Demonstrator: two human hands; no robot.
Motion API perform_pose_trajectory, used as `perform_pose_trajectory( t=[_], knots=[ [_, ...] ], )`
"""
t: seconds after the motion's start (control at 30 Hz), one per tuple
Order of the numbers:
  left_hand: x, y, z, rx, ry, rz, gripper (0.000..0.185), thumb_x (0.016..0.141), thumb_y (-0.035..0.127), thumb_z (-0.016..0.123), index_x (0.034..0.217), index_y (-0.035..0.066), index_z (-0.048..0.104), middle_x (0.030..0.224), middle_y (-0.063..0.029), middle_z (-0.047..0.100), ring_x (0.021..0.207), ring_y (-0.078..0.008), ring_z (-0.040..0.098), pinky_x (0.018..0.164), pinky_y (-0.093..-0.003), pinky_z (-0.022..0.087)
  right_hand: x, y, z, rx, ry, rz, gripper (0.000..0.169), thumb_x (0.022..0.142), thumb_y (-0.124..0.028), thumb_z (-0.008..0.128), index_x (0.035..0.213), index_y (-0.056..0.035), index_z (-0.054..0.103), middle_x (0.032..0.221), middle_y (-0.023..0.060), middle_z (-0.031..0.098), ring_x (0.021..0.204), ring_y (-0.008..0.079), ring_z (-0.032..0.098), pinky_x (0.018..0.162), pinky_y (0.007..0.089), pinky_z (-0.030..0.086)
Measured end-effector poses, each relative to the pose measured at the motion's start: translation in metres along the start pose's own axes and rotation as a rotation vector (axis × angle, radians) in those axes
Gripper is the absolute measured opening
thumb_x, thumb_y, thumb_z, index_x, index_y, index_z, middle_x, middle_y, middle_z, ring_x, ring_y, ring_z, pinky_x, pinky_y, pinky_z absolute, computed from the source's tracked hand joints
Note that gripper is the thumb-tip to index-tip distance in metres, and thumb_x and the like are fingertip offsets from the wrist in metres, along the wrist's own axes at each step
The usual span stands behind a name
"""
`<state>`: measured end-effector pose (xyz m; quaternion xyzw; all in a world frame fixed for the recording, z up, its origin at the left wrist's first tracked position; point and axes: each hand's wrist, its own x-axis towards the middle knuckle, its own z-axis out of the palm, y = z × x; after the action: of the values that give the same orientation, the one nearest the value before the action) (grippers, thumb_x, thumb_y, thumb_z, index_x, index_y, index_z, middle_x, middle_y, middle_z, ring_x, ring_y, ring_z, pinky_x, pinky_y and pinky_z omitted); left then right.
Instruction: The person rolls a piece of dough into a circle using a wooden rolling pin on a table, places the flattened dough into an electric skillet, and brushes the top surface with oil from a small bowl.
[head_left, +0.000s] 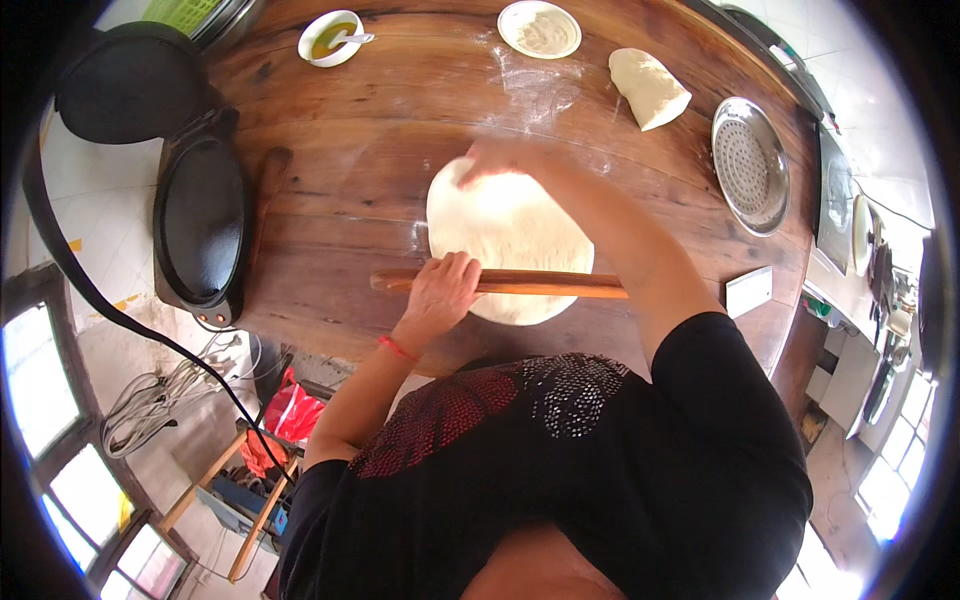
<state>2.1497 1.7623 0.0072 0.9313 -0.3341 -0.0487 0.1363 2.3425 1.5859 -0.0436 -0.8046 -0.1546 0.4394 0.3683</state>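
A flat, rounded sheet of dough (517, 217) lies on the wooden table in front of me. Across its near part rests a wooden rolling pin (540, 283). My left hand (444, 289) is closed over the pin's left portion, at the dough's left edge. My right hand (499, 159), blurred, is at the dough's far edge, apart from the pin; its fingers point left and down. Whether it grips the dough there cannot be told. My right forearm passes over the pin's right end and hides it.
An electric griddle (201, 225) stands open at left, a wooden stick (268, 195) beside it. Beyond lie a bowl of yellow liquid (306, 46), a bowl of flour (506, 31) and a dough piece (649, 86). At right are a perforated steel plate (750, 165) and a rectangular metal blade (748, 291).
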Motion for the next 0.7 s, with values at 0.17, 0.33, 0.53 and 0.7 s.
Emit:
perform_pose_trajectory(
  t=[0.17,0.33,0.53,0.7],
  knots=[
    [0.017,0.007,-0.001,0.027,0.015,0.103,0.035,0.069,0.028,0.072,0.089,0.009,0.051,0.084,-0.0046,0.048,0.081,-0.0198,0.053,0.068,-0.0329,0.044,-0.077,0.083,-0.036,0.704,0.266,0.140,0.053,0.080,-0.034,0.069,0.118,-0.0001,0.053,0.107,0.0101,0.061,0.083,0.0192,0.061,0.064,0.0314,0.051],
    [0.007,0.005,-0.004,0.097,-0.013,0.110,0.028,0.070,0.025,0.069,0.088,0.008,0.054,0.086,-0.0036,0.051,0.085,-0.0170,0.054,0.072,-0.0303,0.042,-0.189,0.121,0.096,1.122,0.620,0.310,0.048,0.088,-0.041,0.060,0.117,-0.0037,0.055,0.084,0.0077,0.066,0.080,0.0184,0.064,0.066,0.0370,0.053],
    [-0.035,0.004,0.033,0.114,0.028,0.085,0.049,0.080,0.038,0.056,0.114,0.003,0.052,0.114,-0.0119,0.051,0.110,-0.0236,0.049,0.088,-0.0409,0.037,-0.282,0.109,0.242,-0.352,1.012,0.342,0.044,0.086,-0.034,0.050,0.120,-0.0050,0.053,0.119,0.0146,0.055,0.116,0.0313,0.048,0.100,0.0507,0.030],
    [0.042,-0.015,0.039,0.173,0.198,-0.101,0.057,0.088,0.031,0.044,0.138,0.005,0.034,0.141,-0.0101,0.036,0.133,-0.0281,0.030,0.107,-0.0602,0.013,-0.241,0.128,0.163,-0.606,1.204,0.369,0.051,0.088,-0.032,0.043,0.135,-0.0114,0.042,0.144,0.0132,0.034,0.134,0.0298,0.028,0.106,0.0599,0.013]
  ],
)
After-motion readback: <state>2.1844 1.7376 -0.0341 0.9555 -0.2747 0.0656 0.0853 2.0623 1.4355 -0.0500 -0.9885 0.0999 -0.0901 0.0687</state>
